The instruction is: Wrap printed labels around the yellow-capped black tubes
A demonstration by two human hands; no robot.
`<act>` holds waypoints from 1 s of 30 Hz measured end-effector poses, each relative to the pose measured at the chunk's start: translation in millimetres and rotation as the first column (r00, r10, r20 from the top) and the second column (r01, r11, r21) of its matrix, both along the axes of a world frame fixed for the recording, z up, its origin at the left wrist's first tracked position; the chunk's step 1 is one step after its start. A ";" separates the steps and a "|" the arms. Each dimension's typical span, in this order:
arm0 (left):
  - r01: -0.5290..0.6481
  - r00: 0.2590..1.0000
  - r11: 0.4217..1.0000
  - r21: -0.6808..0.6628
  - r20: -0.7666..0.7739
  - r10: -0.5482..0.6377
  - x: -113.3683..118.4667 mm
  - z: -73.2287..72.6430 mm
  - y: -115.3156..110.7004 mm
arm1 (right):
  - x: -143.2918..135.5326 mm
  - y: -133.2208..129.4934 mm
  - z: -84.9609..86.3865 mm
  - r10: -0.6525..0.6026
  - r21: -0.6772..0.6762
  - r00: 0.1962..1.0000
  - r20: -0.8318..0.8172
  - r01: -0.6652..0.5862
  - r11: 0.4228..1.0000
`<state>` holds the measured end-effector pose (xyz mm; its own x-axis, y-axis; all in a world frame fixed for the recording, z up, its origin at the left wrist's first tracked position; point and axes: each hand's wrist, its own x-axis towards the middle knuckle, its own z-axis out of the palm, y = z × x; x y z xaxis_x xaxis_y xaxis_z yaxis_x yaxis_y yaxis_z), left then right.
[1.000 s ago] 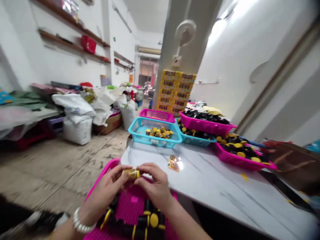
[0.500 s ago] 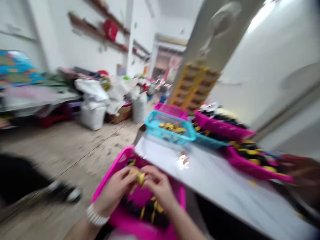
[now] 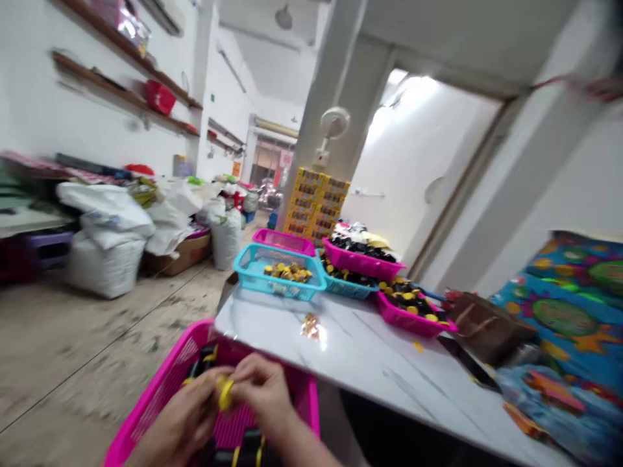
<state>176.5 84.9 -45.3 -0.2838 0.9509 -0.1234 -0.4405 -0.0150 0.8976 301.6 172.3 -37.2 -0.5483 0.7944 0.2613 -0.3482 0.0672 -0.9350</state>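
A small yellow piece with a round end (image 3: 225, 394) is held between my two hands, over a pink plastic basket (image 3: 146, 405). My left hand (image 3: 185, 408) is closed around it from the left. From the right, the thumb and fingers of my right hand (image 3: 263, 389) pinch its yellow end. Blur and my fingers hide the rest of the piece. Inside the basket lie several black pieces with yellow parts (image 3: 250, 444), partly covered by my hands and forearms.
On the marble-patterned table (image 3: 350, 347) lies a small shiny wrapper-like thing (image 3: 311, 326). Behind it stand a blue basket (image 3: 282, 288) with yellow pieces and a pink basket (image 3: 413, 321) with black and yellow pieces. White sacks (image 3: 109, 253) stand on the floor at left.
The view has swung to the right, so more of the table's right side shows. Both hands keep hold of the small yellow piece over the pink basket.
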 end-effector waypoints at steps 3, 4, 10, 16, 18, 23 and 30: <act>0.163 0.980 0.984 0.073 0.102 -0.170 2.8 13.2 -3.1 | 4.5 0.3 6.6 0.063 -0.058 0.998 0.016 -0.062 0.996; 0.163 0.978 0.983 0.081 0.115 -0.172 1.9 13.7 -1.9 | 5.1 1.2 6.0 0.095 -0.050 0.995 0.035 -0.093 0.994; 0.167 0.953 0.983 0.075 0.243 -0.180 -3.7 -1.2 4.2 | 9.4 5.4 -5.2 0.131 0.047 0.987 0.092 -0.135 0.990; 0.211 0.931 0.977 0.020 0.301 -0.207 -1.2 -10.7 7.1 | 9.1 8.1 -13.3 0.127 0.080 0.986 0.111 -0.136 0.987; 0.194 0.916 0.981 0.007 0.356 -0.184 0.1 -16.0 8.8 | 6.8 9.1 -16.0 0.102 0.088 0.987 0.122 -0.113 0.990; 0.148 0.923 0.989 -0.011 0.360 -0.134 0.5 -28.4 11.2 | 2.1 14.6 -22.6 0.125 0.173 0.965 0.230 -0.167 0.971; 0.141 0.893 0.990 -0.027 0.436 -0.115 1.5 -35.0 11.6 | 4.9 20.4 -37.2 0.099 0.139 0.969 0.227 -0.133 0.981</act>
<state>178.0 96.6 -80.3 -0.0669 0.9633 -0.2600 -0.7796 0.1122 0.6162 306.5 192.6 -74.4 -0.6912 0.6825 0.2376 -0.1508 0.1853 -0.9710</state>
